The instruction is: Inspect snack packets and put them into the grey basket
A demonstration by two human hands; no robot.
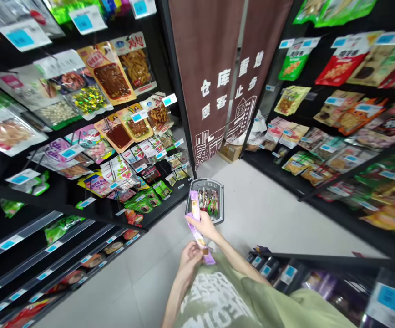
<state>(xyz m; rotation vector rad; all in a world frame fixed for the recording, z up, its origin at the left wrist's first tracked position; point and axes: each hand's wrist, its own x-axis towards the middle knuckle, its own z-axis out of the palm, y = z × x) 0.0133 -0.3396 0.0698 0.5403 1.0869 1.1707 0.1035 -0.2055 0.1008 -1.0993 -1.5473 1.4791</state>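
Note:
My right hand (204, 225) is closed around long, narrow purple snack packets (195, 205) in front of my body. One end points up toward the basket, and another packet slants down past my fingers to my shirt. Beside that lower part, my left hand (189, 258) is curled with its fingers drawn in. Whether it grips the packet or something small is hidden. Beyond my hands, a grey shopping basket (221, 200) stands on the floor, partly filled with colourful small packets (210, 201).
Hanging snack bags (112, 82) fill the black rack on the left, and more bags (341, 59) hang on the right. A brown curtain (207, 50) with white writing closes the gap behind the basket. A cardboard box (230, 152) sits below it. Dark bins (286, 273) stand at the lower right.

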